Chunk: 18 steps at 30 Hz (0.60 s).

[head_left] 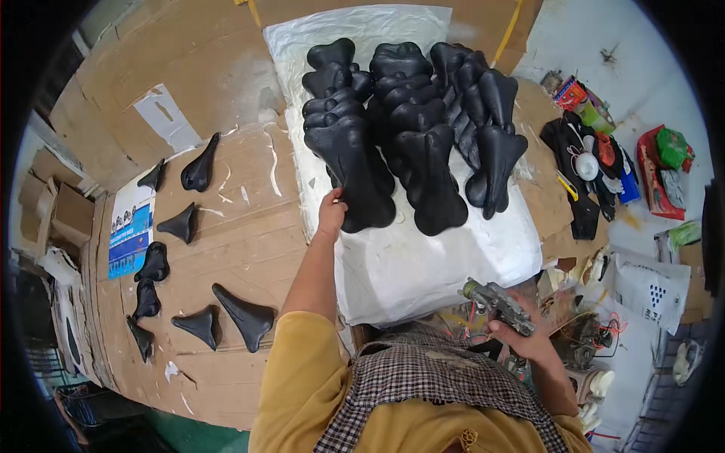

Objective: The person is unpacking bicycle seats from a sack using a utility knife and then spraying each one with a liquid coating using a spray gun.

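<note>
From the person's head, one wide fisheye view faces down at the nearby cardboard-covered worktop [242,249].

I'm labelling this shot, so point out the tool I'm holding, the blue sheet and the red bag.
Tool [498,303], head view: middle of its body.
Blue sheet [128,241], head view: printed face.
Red bag [652,180], head view: left side.

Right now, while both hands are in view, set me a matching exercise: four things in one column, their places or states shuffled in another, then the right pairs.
Things
1. Left hand
2. Metallic tool
3. White surface
4. Blue printed sheet

Places and states
A. Under three rows of black saddles
B. On the cardboard, far to the left
C. Touching the front saddle of the left row
D. Held in the right hand

Pairs: 1-C, 2-D, 3-A, 4-B
</note>
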Tool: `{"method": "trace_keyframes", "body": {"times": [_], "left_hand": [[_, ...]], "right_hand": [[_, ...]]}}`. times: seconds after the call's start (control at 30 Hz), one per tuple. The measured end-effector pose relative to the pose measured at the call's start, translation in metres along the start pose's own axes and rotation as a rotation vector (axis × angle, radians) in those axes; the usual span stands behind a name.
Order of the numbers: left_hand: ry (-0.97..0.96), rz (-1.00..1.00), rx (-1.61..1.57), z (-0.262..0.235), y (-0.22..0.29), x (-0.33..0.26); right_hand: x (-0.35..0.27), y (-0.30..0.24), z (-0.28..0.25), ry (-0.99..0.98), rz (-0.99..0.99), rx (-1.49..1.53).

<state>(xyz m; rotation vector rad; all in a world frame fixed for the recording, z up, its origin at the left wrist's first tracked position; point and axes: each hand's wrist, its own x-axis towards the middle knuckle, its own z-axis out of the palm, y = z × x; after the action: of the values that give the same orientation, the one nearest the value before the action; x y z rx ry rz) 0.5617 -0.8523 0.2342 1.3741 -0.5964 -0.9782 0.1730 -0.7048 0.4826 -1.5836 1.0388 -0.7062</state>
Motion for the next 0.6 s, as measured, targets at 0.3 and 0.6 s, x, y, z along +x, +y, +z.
{"method": "trace_keyframes", "body": {"times": [0.3,0.6], "left_hand": [[0.072,-0.091,-0.198,-0.059,0.04,-0.056],[0.168,-0.039,-0.554,-0.128,0.047,-0.058]], "right_hand": [[0.031,-0.024,0.013,-0.072,0.104,-0.033],[0.033,-0.061,0.004,-0.041,-0.023,-0.052]]}}
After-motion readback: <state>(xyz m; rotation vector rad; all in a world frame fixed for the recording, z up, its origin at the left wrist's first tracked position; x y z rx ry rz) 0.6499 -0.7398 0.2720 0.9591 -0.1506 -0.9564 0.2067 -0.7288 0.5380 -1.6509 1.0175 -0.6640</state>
